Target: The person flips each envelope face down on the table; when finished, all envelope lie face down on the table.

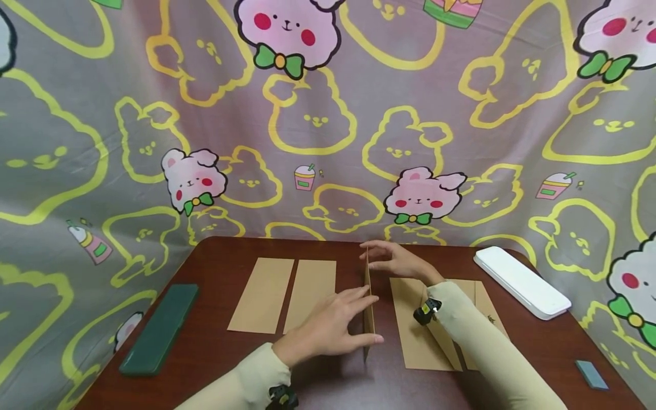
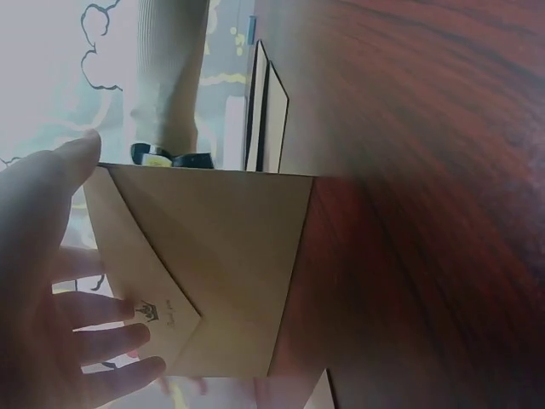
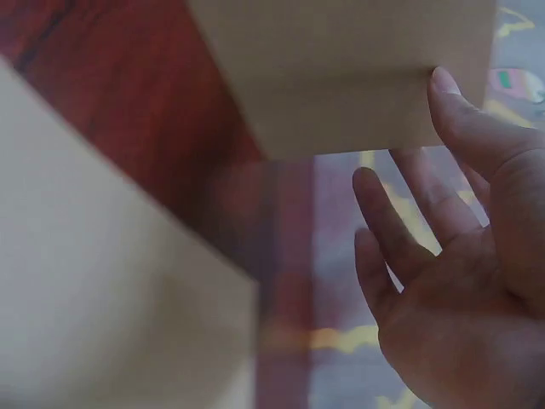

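Note:
Between both hands a brown kraft envelope (image 1: 369, 319) stands on its edge, nearly edge-on in the head view. Its pointed flap, with a small dark crown print, faces the left wrist camera. My left hand (image 1: 330, 323) holds the near part, thumb at the near corner and fingers spread along the upper edge and flap. At the far end, my right hand (image 1: 402, 263) pinches the envelope, with the thumb on one face and fingertips partly hidden behind it. Two plain brown rectangles (image 1: 262, 296) lie to the left. Two flapped envelopes (image 1: 410, 336) lie under the right forearm, which partly covers them.
On the dark red-brown table (image 1: 215, 364), a long green case (image 1: 160, 329) lies at the left edge and a white case (image 1: 521, 282) at the right. A small blue-grey block (image 1: 591, 374) sits near the right edge. A patterned curtain (image 1: 328, 188) hangs behind the table.

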### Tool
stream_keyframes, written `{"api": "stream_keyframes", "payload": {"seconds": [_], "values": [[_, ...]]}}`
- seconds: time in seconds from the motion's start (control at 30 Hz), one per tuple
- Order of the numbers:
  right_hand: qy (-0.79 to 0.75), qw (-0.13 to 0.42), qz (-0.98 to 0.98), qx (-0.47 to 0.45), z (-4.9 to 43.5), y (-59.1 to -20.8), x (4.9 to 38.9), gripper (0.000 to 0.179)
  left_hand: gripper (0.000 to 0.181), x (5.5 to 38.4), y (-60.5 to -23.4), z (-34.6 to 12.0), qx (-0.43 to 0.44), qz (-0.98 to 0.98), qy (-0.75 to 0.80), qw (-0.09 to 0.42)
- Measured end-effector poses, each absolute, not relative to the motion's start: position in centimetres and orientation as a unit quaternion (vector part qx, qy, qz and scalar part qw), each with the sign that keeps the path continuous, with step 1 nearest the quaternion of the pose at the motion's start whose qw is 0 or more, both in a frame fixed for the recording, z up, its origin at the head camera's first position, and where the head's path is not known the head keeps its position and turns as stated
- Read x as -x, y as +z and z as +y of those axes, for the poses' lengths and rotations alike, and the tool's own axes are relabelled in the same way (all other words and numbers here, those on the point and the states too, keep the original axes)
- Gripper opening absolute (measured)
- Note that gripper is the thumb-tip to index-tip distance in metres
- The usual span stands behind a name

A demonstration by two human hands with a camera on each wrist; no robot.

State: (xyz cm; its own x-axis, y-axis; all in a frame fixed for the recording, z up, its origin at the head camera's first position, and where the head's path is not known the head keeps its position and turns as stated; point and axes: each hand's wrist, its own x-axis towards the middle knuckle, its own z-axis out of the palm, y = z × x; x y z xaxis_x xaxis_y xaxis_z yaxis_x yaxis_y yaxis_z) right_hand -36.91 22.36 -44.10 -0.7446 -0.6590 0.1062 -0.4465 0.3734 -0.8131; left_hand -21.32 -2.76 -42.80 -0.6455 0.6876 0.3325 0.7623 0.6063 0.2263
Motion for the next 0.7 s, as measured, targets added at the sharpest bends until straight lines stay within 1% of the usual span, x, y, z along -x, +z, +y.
{"api": "stream_keyframes", "payload": {"seconds": [0.07, 0.23, 0.4, 0.53, 0.7], "values": [[-0.44, 0.126, 0.827, 0.327, 22.3, -45.0, 36.9, 0.049, 0.073, 21.3, -42.7, -2.8, 0.409, -0.89, -0.173, 0.105], [-0.396, 0.13, 0.857, 0.303, 22.0, -47.2, 36.8, 0.036, 0.075, 21.3, -42.6, -3.0, 0.411, -0.891, -0.166, 0.099], [-0.395, 0.13, 0.864, 0.285, 21.6, -47.8, 36.5, 0.034, 0.08, 21.4, -42.3, -3.0, 0.421, -0.888, -0.156, 0.099], [-0.373, 0.111, 0.874, 0.292, 21.7, -47.3, 36.4, 0.032, 0.086, 21.7, -42.1, -3.2, 0.437, -0.88, -0.133, 0.13], [-0.355, 0.08, 0.882, 0.301, 22.0, -47.2, 36.5, 0.033, 0.085, 21.9, -42.2, -3.7, 0.443, -0.872, -0.109, 0.181]]}}
